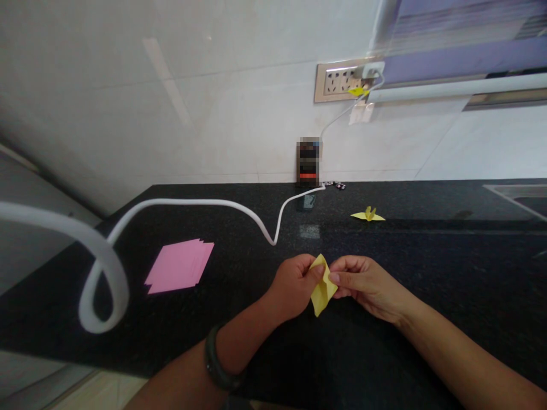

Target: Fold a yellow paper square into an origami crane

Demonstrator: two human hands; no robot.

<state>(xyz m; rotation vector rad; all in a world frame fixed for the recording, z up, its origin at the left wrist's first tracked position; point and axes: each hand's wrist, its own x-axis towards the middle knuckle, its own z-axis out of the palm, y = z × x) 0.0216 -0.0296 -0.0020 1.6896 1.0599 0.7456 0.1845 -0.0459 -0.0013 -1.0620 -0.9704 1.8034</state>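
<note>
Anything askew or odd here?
Slightly: the pink square paper stack has uneven, jutting corners. A small bright-yellow piece shows against the beige-framed wall socket, an odd spot; its identity is unclear.

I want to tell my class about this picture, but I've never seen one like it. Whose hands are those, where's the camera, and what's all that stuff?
There's no robot here: you see a person's own bare left hand and right hand. The camera is on their head, looking forward and down. Both hands hold a piece of folded yellow paper. On the dark countertop lie pink paper sheets and a yellow origami figure, perhaps a crane. A white cord loops across the view.
</note>
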